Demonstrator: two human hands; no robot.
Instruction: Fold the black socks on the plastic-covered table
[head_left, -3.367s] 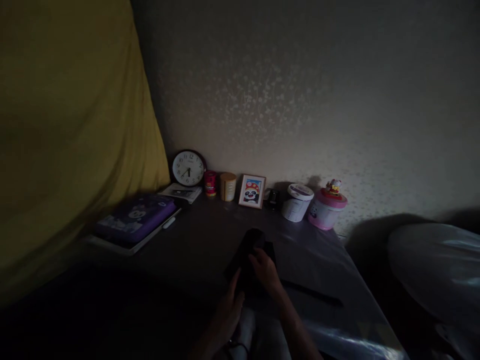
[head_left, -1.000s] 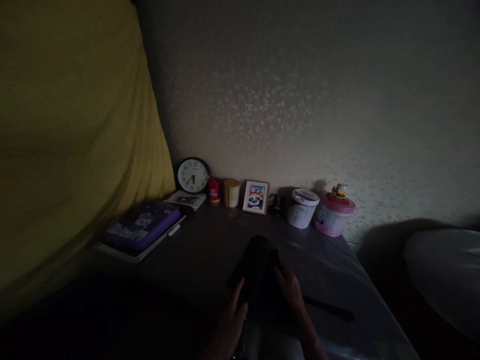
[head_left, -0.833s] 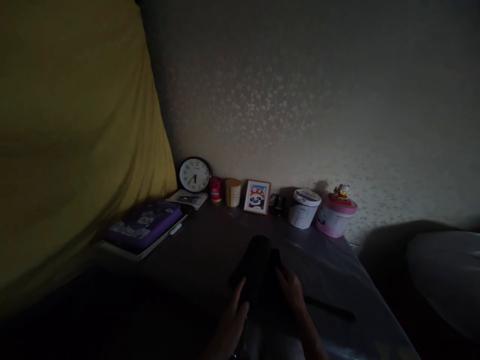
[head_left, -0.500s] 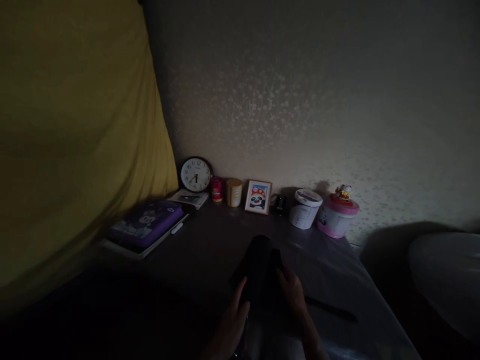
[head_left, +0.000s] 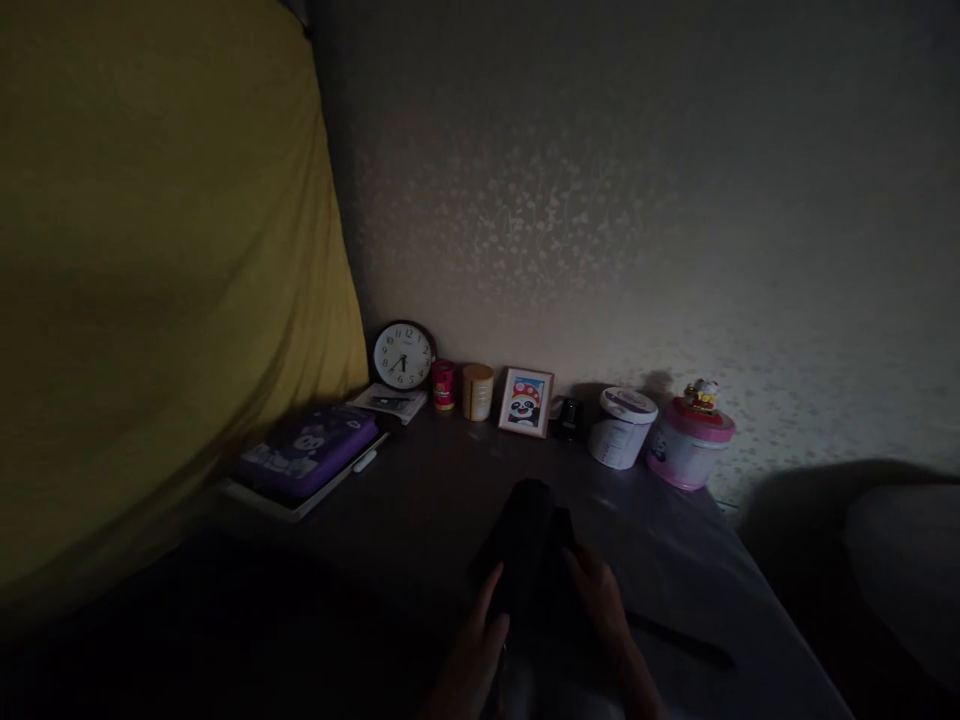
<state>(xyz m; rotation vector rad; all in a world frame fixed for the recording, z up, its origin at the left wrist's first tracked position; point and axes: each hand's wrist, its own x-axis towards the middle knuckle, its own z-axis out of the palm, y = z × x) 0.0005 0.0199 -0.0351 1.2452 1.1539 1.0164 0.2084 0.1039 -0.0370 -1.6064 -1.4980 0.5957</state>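
A black object [head_left: 523, 540] with a rounded upper end stands out against the table in front of me. It looks soft, like cloth, but the dim light hides what kind of thing it is. My left hand [head_left: 480, 640] holds its lower left side, thumb and forefinger apart along it. On the right side, the fingers of my right hand [head_left: 600, 595] are closed around the edge of a flat black part that sticks up. Just right of that hand, a long thin dark strip [head_left: 682, 640] lies on the table. Its inner end is hidden behind my wrist.
Along the wall stand a clock [head_left: 403, 356], a red can [head_left: 443, 387], a yellow canister [head_left: 478, 393], a framed panda picture [head_left: 526, 402], a white tub [head_left: 621, 430] and a pink-lidded tub [head_left: 688, 445] bearing a figurine. A purple case [head_left: 311, 455] lies left, beside a yellow curtain [head_left: 172, 280].
The whole view has shifted slightly, so everything appears a little further right and lower. Both hands keep their hold on the black object, with no clear change in grip.
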